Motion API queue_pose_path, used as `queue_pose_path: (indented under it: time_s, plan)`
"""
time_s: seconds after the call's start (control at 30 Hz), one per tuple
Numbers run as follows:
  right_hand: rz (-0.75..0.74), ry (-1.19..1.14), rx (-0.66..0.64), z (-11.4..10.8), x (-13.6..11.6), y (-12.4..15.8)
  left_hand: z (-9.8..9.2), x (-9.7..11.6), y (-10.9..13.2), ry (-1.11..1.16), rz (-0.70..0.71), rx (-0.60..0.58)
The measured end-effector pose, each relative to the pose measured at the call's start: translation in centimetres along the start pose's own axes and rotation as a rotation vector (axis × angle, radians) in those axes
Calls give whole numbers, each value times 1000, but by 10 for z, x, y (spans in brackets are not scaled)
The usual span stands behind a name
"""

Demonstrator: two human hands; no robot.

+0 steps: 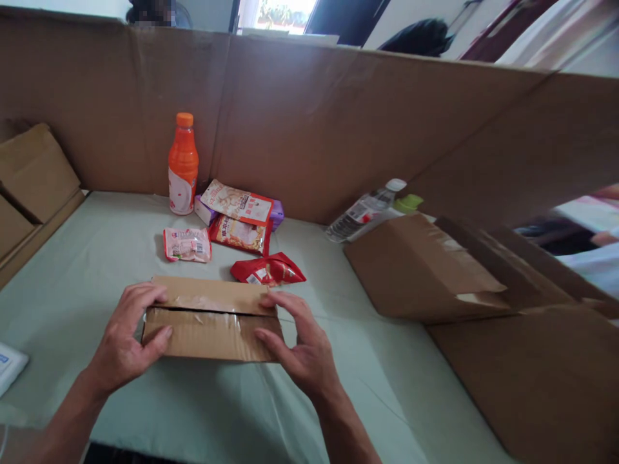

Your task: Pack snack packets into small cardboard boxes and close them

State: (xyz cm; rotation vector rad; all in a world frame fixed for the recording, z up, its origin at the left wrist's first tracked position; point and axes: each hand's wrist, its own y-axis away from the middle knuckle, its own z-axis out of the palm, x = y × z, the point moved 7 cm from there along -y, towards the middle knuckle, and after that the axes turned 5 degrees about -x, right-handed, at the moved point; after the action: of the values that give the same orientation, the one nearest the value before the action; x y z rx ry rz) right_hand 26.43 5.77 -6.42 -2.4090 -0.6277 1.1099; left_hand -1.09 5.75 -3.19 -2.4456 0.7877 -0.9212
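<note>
A small cardboard box is between my two hands, its two top flaps folded nearly together with a dark slit along the middle. My left hand grips its left end, thumb and fingers on the flaps. At the opposite end, my right hand holds it the same way. Just behind the box lies a red snack packet. Farther back are a pink packet and a red noodle-picture packet, with a cream and red packet on top of a purple pack. What the box contains is hidden.
An orange drink bottle stands by the tall cardboard wall. To the right, a clear bottle leans near a green-capped item and a large open carton. Another carton is at left, and a white object sits at the edge.
</note>
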Motion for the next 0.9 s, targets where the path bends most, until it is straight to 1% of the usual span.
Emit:
queue_pose_path:
  time_s: [0.03,0.1,0.17,0.27,0.33,0.4,0.47,0.57,0.63,0.7,0.77,0.83,0.9]
  plan:
    - [-23,-5,-14,1,-1,5,1,3,3,-10,30,17]
    - [-56,-12,-73,4,-1,14,2,4,9,-33,33,39]
    - [-50,-22,-142,6,1,21,3,-1,17,-34,-44,37]
    - [-13,-26,-210,9,8,23,7,-10,28,55,-168,-48]
    - [-5,-44,-233,11,12,20,9,-15,35,115,-197,-128]
    - [-22,-74,-239,14,15,16,8,-18,39,113,-175,-188]
    - [-57,-91,-222,16,16,12,4,-20,41,76,-123,-228]
    - [-121,-88,-183,16,11,11,-3,-22,41,31,-72,-258]
    - [-147,-72,-155,14,5,16,-6,-19,40,18,-51,-268]
    - [-143,-42,-131,6,0,25,-5,-14,37,9,-34,-281]
    - [-119,4,-105,-7,-3,40,4,-5,32,9,-2,-302]
    - [-75,69,-80,-27,-4,60,21,8,24,37,56,-331]
    - [-8,157,-48,-52,-1,87,45,26,13,101,124,-366]
